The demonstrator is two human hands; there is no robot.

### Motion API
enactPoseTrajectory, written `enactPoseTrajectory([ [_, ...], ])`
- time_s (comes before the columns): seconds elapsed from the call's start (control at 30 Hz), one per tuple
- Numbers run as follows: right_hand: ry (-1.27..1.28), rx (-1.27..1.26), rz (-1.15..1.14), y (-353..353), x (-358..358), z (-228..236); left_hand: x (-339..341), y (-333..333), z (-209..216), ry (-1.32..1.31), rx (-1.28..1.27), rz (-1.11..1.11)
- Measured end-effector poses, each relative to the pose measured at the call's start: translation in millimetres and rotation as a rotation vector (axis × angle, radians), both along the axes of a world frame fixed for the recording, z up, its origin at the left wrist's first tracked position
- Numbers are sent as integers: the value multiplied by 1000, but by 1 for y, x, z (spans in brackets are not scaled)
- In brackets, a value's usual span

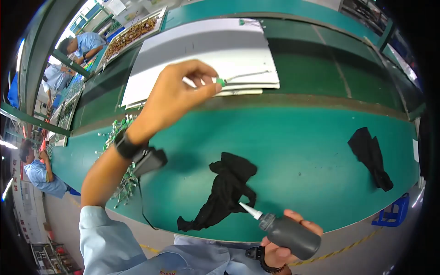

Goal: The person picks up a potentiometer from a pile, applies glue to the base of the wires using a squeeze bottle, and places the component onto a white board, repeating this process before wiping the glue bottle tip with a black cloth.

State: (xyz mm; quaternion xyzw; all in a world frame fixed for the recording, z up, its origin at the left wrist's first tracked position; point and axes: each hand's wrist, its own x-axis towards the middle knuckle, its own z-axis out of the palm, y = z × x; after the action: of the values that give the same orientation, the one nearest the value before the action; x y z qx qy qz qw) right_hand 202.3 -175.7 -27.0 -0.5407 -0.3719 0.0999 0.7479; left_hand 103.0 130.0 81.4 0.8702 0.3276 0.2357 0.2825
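My left hand is stretched out over the near edge of a stack of white boards. Its thumb and fingertips pinch a small green component with a thin wire lead pointing right. Low on the right, my right hand is wrapped round a dark squeeze bottle, tilted with its white pointed nozzle up and to the left. The nozzle tip overlaps the edge of a crumpled black cloth on the green table; whether they touch I cannot tell.
Beneath my left forearm lies a pile of green-and-white wired parts. A second black cloth lies at the right. Beyond the table runs a dark green belt. A tray of brown parts and several people sit at the left; a blue stool stands right.
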Motion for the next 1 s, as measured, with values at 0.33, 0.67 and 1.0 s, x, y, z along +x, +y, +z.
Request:
enactPoseTrajectory([
  [0.33,1063,-417,575,-59,25,-40,106,179,-32,56,301,-63],
  [0.67,799,315,535,-22,1,-37,158,240,-68,79,375,33],
  [1.0,632,899,261,20,-21,-9,165,259,-84,63,341,50],
])
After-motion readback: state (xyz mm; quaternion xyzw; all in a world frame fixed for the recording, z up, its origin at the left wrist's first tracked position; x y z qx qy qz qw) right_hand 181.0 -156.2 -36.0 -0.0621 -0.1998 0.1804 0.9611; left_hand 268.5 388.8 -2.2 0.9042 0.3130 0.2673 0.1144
